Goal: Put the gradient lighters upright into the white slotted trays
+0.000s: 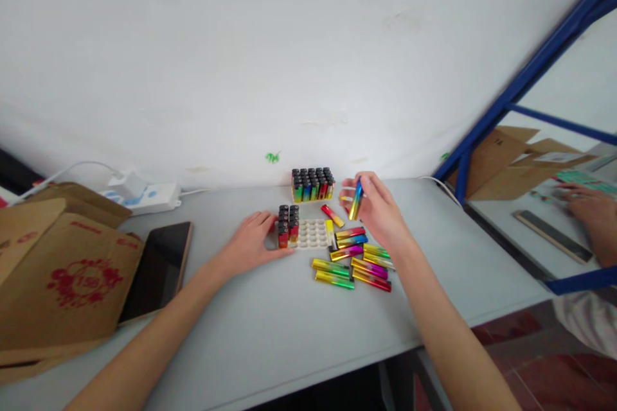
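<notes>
My right hand [378, 205] is raised over the table, its fingers pinching a blue-and-yellow lighter [357, 200] that is tilted slightly. A white tray [312, 234] with round sockets lies flat before me. Two rows of red lighters with black tops [288, 226] stand upright at its left end, and one yellow lighter [330, 233] stands at its right end. My left hand [253, 237] grips that left end, thumb along the front edge and fingers at the side. Several loose metallic lighters [349, 253] lie right of the tray and in front of it.
Behind the tray, a block of upright lighters [313, 184] stands near the wall. At left are a cardboard box [72, 282], a dark phone [159, 270] and a power strip [154, 198]. A blue metal frame [463, 176] borders the right, with another person's hand [590, 205] beyond.
</notes>
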Motion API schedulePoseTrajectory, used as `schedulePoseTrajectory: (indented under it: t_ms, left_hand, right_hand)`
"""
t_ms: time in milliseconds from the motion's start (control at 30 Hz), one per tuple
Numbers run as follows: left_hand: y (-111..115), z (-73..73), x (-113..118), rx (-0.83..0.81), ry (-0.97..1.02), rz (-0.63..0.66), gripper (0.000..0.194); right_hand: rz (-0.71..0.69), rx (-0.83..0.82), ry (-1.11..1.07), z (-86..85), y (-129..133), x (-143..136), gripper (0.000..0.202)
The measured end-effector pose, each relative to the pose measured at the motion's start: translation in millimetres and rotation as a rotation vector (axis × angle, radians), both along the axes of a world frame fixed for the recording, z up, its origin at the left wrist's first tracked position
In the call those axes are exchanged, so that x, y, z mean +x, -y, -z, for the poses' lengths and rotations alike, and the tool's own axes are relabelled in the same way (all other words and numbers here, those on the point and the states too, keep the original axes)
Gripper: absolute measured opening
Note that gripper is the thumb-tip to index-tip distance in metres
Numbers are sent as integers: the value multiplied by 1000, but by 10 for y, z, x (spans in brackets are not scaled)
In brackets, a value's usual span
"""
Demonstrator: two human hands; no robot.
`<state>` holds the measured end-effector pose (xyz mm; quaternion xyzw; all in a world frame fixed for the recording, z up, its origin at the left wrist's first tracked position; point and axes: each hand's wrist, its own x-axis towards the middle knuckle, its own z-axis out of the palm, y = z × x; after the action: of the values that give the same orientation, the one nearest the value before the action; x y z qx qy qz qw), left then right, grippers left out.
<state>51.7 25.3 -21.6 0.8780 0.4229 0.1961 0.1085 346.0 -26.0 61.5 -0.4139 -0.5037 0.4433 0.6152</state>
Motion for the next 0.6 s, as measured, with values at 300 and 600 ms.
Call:
schedulePoseTrajectory:
  t_ms: [300, 600]
  left_hand:
    - [-1, 35, -9, 9, 9, 16, 68]
    - [-15, 67, -16, 23, 22, 19, 68]
  right_hand:
    - [-216, -307, 2, 525, -192, -403, 67]
    - [2, -364, 94, 735, -177, -567, 59]
